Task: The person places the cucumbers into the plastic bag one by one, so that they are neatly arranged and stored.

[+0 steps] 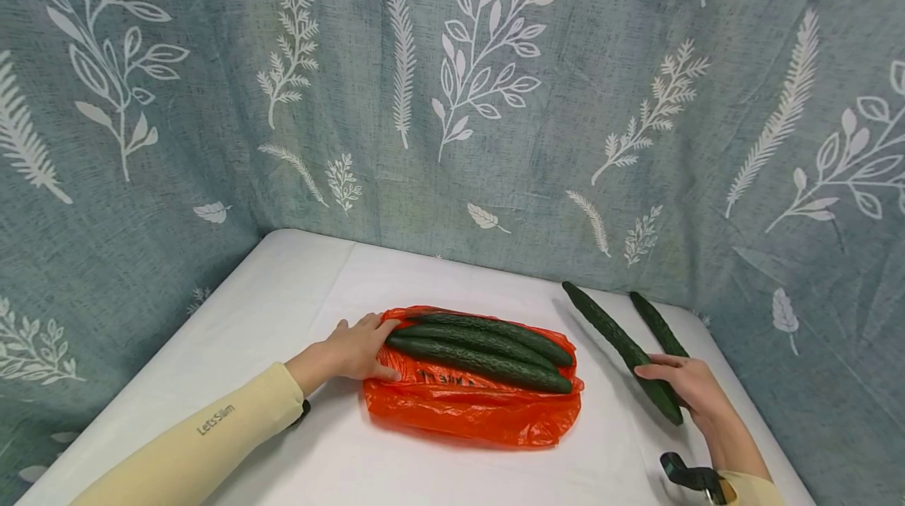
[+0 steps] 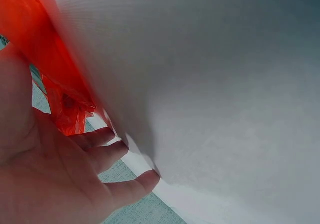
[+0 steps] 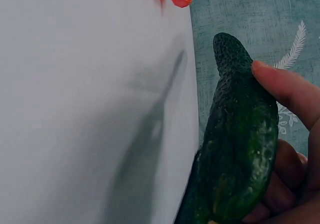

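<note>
My right hand [image 1: 689, 388] grips a long dark green cucumber [image 1: 608, 325] near its lower end. In the right wrist view, the thumb presses one side of this cucumber [image 3: 240, 144] and the fingers curl round beneath it; its shadow falls on the table. My left hand [image 1: 357, 349] rests at the left end of a red plastic bag [image 1: 474, 416], its fingers spread. The left wrist view shows these fingertips [image 2: 150, 176] touching the white surface beside the bag [image 2: 60, 59]. Three cucumbers [image 1: 481, 357] lie side by side on the bag.
Another cucumber [image 1: 657, 321] lies on the white table [image 1: 297, 294] at the right, partly hidden behind my right hand. A blue-green curtain [image 1: 424, 176] with white leaf patterns borders the table at the back and sides.
</note>
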A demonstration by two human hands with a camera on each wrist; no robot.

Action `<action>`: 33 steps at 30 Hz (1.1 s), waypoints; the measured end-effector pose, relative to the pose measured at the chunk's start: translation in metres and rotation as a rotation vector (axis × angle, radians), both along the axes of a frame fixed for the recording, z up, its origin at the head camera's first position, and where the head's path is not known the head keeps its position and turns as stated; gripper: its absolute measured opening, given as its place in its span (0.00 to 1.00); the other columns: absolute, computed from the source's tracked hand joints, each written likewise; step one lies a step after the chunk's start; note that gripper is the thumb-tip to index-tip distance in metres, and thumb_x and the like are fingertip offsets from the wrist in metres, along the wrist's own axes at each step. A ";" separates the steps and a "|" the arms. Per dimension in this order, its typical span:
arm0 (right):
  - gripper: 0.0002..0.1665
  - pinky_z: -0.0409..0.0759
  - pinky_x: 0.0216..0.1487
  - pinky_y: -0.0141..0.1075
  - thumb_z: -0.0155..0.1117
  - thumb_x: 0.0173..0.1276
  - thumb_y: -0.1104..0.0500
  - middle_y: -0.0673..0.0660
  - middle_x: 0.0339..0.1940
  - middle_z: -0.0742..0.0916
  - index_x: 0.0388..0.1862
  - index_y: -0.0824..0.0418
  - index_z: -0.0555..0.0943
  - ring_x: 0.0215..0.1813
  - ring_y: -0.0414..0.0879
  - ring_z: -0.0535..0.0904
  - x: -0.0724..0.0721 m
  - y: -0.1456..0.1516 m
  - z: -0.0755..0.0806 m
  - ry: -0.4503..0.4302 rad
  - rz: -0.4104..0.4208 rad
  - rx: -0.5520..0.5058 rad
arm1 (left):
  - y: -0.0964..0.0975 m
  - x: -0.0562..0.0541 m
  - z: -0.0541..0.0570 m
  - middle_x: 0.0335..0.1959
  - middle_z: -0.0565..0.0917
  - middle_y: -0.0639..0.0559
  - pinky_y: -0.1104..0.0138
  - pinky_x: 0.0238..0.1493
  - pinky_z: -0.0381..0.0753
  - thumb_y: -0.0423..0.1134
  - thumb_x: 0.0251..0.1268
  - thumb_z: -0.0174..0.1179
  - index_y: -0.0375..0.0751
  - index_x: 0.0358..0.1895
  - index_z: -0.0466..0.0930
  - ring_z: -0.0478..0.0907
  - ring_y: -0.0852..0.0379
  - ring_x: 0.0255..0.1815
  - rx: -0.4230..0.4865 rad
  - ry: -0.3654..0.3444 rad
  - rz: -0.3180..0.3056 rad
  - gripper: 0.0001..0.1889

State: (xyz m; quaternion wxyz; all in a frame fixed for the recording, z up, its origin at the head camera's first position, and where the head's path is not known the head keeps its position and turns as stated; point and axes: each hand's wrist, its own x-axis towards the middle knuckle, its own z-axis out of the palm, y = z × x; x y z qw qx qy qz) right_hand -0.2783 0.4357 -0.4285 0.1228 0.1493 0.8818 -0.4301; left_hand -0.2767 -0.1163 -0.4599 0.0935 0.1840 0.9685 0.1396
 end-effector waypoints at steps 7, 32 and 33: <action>0.58 0.58 0.70 0.70 0.72 0.61 0.36 0.77 0.80 0.53 0.78 0.68 0.60 0.78 0.75 0.47 -0.005 -0.013 0.011 0.015 0.056 0.052 | -0.001 0.000 0.000 0.76 0.63 0.37 0.32 0.71 0.55 0.66 0.54 0.69 0.46 0.78 0.58 0.56 0.37 0.79 -0.006 -0.001 0.001 0.52; 0.38 0.79 0.55 0.52 0.73 0.63 0.48 0.67 0.64 0.82 0.66 0.67 0.78 0.60 0.57 0.79 -0.012 -0.070 0.044 0.206 0.331 0.095 | -0.001 -0.002 -0.004 0.77 0.62 0.38 0.33 0.71 0.55 0.68 0.54 0.69 0.48 0.78 0.57 0.56 0.39 0.80 -0.022 0.003 0.007 0.52; 0.37 0.80 0.51 0.49 0.73 0.63 0.49 0.68 0.57 0.85 0.67 0.67 0.77 0.54 0.54 0.80 -0.013 -0.072 0.045 0.204 0.342 0.091 | -0.001 -0.002 -0.003 0.77 0.62 0.38 0.33 0.71 0.55 0.68 0.54 0.69 0.48 0.78 0.57 0.56 0.39 0.80 -0.023 0.003 0.007 0.52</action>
